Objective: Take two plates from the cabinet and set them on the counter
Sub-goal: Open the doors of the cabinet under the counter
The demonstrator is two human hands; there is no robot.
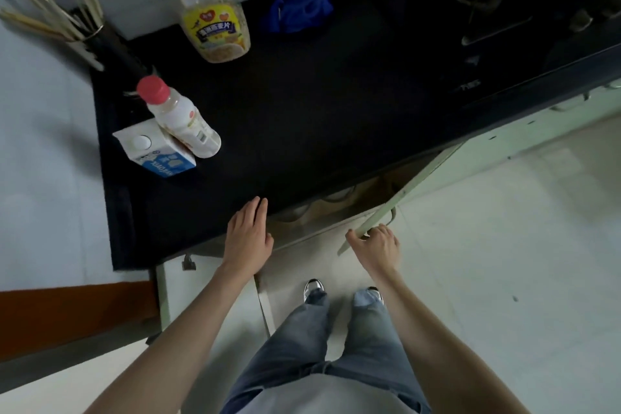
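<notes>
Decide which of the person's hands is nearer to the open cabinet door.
Right. The right hand grips the cabinet door at its edge; the left hand rests apart, at the counter edge.

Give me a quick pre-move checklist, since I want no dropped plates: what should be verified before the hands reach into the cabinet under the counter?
1. Cabinet door open: ok, swung out, right hand on its edge.
2. Left hand free to reach: ok, empty, fingers flat at the counter edge.
3. Plates located: cannot tell; pale rounded shapes show inside the dim cabinet, but they are unclear.
4. Landing space on the counter: ok, the middle is bare.
5. Obstacles clear of that space: ok, milk carton, pink-capped bottle, jar and blue cloth sit left and back.
</notes>
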